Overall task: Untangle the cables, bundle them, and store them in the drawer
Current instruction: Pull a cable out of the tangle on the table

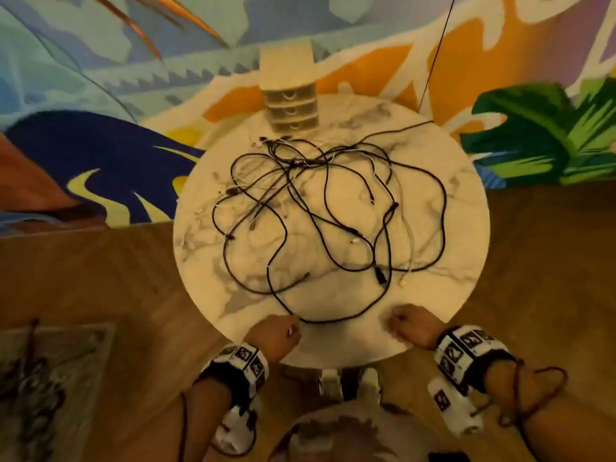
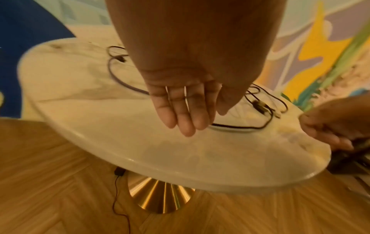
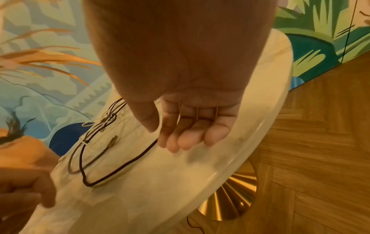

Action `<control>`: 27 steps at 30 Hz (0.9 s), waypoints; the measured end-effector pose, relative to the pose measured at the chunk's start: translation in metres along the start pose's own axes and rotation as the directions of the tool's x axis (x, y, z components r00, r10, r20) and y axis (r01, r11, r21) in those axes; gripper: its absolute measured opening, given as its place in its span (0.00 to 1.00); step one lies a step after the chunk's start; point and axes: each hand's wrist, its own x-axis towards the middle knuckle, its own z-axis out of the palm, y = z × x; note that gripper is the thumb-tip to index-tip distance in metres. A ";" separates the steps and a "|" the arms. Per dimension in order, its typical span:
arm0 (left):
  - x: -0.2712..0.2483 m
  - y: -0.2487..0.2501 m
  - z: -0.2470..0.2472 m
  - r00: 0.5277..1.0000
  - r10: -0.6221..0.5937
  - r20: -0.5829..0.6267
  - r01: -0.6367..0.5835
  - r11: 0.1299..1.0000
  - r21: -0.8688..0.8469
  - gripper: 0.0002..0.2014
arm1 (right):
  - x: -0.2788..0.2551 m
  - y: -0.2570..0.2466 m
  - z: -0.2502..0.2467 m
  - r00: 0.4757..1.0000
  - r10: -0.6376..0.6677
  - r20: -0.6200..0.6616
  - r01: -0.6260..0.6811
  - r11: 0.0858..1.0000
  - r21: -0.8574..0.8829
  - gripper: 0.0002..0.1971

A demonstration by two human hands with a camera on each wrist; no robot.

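Note:
A tangle of black and white cables [image 1: 320,211] lies spread over the round marble table [image 1: 460,228]. A small beige drawer unit [image 1: 290,108] stands at the table's far edge, drawers closed. My left hand [image 1: 278,335] hovers over the near edge, its relaxed fingers [image 2: 186,120] just beside the nearest black cable loop [image 2: 240,126], holding nothing. My right hand [image 1: 411,325] sits at the near right edge. Its fingers [image 3: 190,139] hang loosely curled and empty, a little apart from the black loop [image 3: 120,171].
The table stands on a gold fluted base [image 2: 160,197] over a herringbone wood floor. A thin dark wire [image 2: 118,197] trails on the floor by the base. A rug [image 1: 50,378] lies at the lower left. A painted mural wall is close behind the table.

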 end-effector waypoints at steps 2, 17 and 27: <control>0.011 0.011 0.004 0.998 0.058 -0.002 -0.058 0.996 0.065 0.10 | 0.006 0.004 0.001 1.000 0.011 0.011 -0.012 0.999 0.041 0.15; 0.029 0.085 0.000 0.953 0.272 0.132 -0.301 0.819 0.488 0.14 | 0.012 0.010 0.007 0.982 0.175 0.069 -0.188 0.900 0.393 0.21; 0.016 0.062 0.001 0.931 0.276 0.239 -0.358 0.820 0.447 0.13 | 0.004 -0.030 -0.044 0.954 0.115 -0.277 0.212 0.395 0.894 0.18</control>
